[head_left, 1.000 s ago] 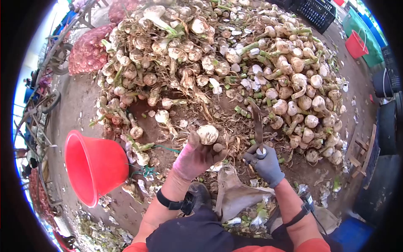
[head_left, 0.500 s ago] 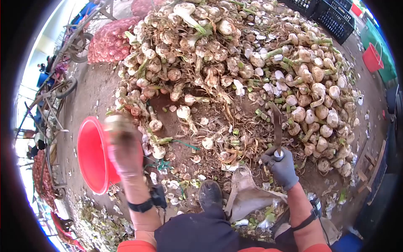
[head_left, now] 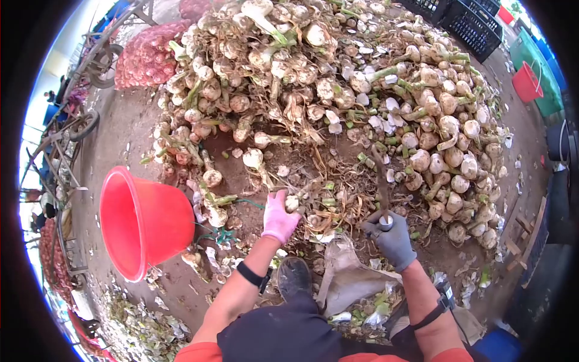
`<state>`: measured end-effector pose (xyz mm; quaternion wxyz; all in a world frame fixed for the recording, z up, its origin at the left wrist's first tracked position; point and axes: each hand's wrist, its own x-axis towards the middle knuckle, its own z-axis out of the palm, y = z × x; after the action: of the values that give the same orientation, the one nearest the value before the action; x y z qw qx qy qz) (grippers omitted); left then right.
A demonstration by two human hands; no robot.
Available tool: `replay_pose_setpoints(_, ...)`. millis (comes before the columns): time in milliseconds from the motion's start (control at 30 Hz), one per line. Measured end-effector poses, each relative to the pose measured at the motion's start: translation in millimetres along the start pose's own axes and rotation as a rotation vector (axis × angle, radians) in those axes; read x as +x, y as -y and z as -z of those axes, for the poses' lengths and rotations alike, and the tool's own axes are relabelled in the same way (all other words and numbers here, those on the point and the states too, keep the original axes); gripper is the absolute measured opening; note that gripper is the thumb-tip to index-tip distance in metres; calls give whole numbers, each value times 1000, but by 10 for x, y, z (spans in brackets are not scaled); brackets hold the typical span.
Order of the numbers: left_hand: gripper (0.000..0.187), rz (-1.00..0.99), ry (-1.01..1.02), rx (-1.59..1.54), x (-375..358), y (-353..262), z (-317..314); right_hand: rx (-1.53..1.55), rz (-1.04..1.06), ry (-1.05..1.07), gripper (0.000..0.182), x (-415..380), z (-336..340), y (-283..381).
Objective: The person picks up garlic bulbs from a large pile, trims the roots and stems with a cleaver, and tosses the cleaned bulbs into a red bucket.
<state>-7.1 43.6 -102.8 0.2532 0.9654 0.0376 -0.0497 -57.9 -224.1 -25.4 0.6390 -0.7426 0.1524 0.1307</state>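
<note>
My left hand point(head_left: 281, 217), in a pink glove, is low over the littered ground in front of me. Its fingers close around a small pale garlic bulb point(head_left: 292, 203) with a dry stalk. In a grey glove, my right hand point(head_left: 391, 241) grips a knife point(head_left: 382, 181) by its handle, the dark blade pointing up and away from me. To the left a red bucket point(head_left: 166, 220) lies tilted with its mouth facing left; its bottom is hidden. Beyond my hands rises a big heap of garlic bulbs point(head_left: 241, 102) with stalks, and trimmed bulbs point(head_left: 461, 160) pile up at the right.
A pink net sack point(head_left: 151, 57) full of bulbs stands at the back left near carts. Black crates point(head_left: 473, 27) and another red bucket point(head_left: 528, 83) are at the back right. A pale cloth point(head_left: 350, 274) lies beside my shoe point(head_left: 294, 277). Peelings and cut stalks cover the ground.
My left hand, blurred near the red bucket with a bulb before, has moved right to another bulb on the ground. My right hand still holds the knife. The view has shifted slightly.
</note>
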Motion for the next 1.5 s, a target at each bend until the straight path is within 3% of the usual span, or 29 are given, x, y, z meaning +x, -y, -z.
replay_pose_setpoints(67,58,-51,-41,-156,-112,-47,61,-45,21,9,13,-36,-40,-5)
replay_pose_setpoints(133,50,62,193,-726,-208,-188,201,-147,151,60,16,-75,-128,86)
replay_pose_setpoints(167,42,217,337,-918,-266,-538,555,-192,220,40,19,-103,-179,142)
replay_pose_setpoints(300,39,29,383,-879,-368,-871,698,-329,341,34,21,-177,-271,366)
replay_pose_setpoints(400,37,50,467,-1060,-433,-1031,880,-363,474,16,21,-94,-218,122)
replay_pose_setpoints(433,41,167,530,-1052,-419,-1039,954,-435,254,42,21,-6,-123,-88)
replay_pose_setpoints(467,41,154,519,-1055,-392,-1026,972,-501,44,65,21,70,5,-225)
replay_pose_setpoints(500,44,20,407,-908,-278,-967,971,-259,14,-9,21,-18,132,-421)
replay_pose_setpoints(567,53,-157,311,-601,-268,-721,762,-238,94,14,21,-184,-4,-257)
replay_pose_setpoints(600,53,-175,305,-599,-199,-672,683,-217,245,-2,21,-127,-56,-69)
replay_pose_setpoints(667,58,-199,220,-618,-183,-788,725,-313,174,40,22,-168,-114,2)
replay_pose_setpoints(700,62,-76,243,-680,-176,-856,803,-376,129,76,23,-144,-139,-137)
replay_pose_setpoints(733,62,-78,234,-676,-141,-857,800,-436,88,111,24,-119,-165,-226)
replay_pose_setpoints(800,61,-85,194,-1093,-101,-805,774,-493,16,173,26,-127,-193,-344)
replay_pose_setpoints(867,61,-48,175,-913,-98,-933,897,-444,-92,219,27,-151,-198,-430)
replay_pose_setpoints(933,59,89,278,-1061,-118,-1034,954,-439,-73,210,25,-124,-153,-440)
replay_pose_setpoints(1000,62,24,268,-1040,-119,-997,853,-366,-12,72,22,-117,-120,-19)
replay_pose_setpoints(1033,63,73,295,-1083,-139,-1000,835,-356,135,41,21,-128,-111,116)
replay_pose_setpoints(1067,64,124,324,-1127,-164,-1001,806,-357,128,37,21,-141,-117,223)
replay_pose_setpoints(1100,69,-20,296,-988,-165,-932,723,-404,250,43,21,-148,-131,324)
replay_pose_setpoints(1167,70,-39,340,-1028,-191,-879,610,-513,423,97,24,-184,-141,635)
replay_pose_setpoints(1233,75,-86,473,-964,-271,-869,661,-565,446,115,23,-181,-179,651)
replay_pose_setpoints(1333,71,-216,465,-839,-286,-985,818,-621,516,142,23,-190,-201,618)
replay_pose_setpoints(1500,69,-193,533,-878,-308,-993,748,-627,518,142,19,-197,-200,526)
